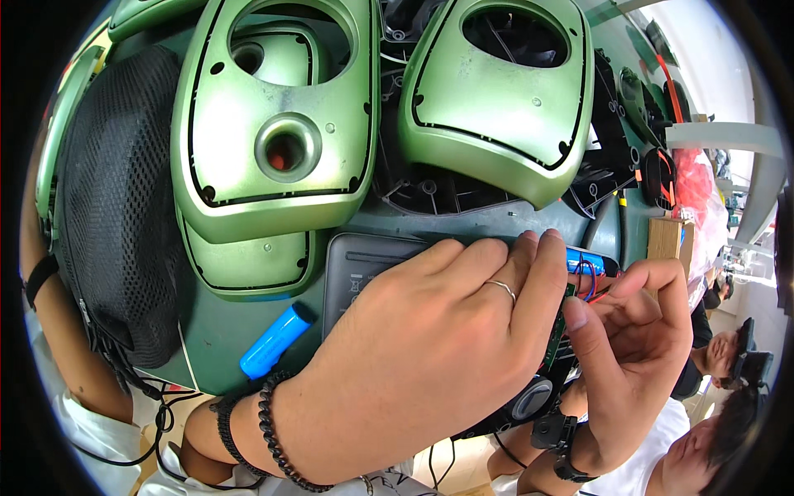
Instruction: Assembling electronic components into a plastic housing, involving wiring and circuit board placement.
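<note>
A small green circuit board (556,337) with thin red and dark wires (590,285) is between my hands. My left hand (447,331), ringed and reaching across from the lower left, has its fingers bent together over the board's far end; its thumb and whatever it grips are hidden. On the other side, the thumb of my right hand (637,331) presses at the board's edge, its other fingers curled by the wires. A blue cylindrical battery (584,262) lies just beyond, partly covered. Below the board shows a black housing with a round grey part (532,398).
Green shells with round openings (273,165) (496,107) stand on the green table (215,331). A black mesh bag (120,207), a loose blue battery (275,341) and a dark grey flat case (356,264) are nearby. Other people (711,355) are at the right.
</note>
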### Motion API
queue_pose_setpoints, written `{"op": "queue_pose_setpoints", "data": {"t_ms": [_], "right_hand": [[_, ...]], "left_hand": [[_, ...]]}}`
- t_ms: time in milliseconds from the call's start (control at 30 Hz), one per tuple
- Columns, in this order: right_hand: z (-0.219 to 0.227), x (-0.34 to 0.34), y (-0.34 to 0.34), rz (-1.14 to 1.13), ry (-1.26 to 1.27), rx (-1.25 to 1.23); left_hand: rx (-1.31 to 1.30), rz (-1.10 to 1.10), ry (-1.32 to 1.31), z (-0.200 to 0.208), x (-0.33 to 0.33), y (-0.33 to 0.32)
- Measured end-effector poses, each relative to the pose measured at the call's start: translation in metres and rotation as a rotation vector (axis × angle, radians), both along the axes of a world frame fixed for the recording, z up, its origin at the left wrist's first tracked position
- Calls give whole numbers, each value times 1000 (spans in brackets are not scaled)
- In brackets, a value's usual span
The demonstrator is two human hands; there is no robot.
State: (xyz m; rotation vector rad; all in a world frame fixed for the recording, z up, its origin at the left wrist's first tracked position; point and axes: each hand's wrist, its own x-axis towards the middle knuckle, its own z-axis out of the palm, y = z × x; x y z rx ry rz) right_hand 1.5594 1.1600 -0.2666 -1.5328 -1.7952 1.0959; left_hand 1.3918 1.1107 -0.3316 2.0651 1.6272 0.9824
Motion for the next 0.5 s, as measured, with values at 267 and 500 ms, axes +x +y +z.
{"op": "queue_pose_setpoints", "data": {"t_ms": [267,500], "right_hand": [[-6,-3,0,25,23,2],[-7,-1,-2,3,28,-10]], "left_hand": [[-10,6,-2,-2,-5,-2],[-23,-17,-16,0,-4,-1]]}}
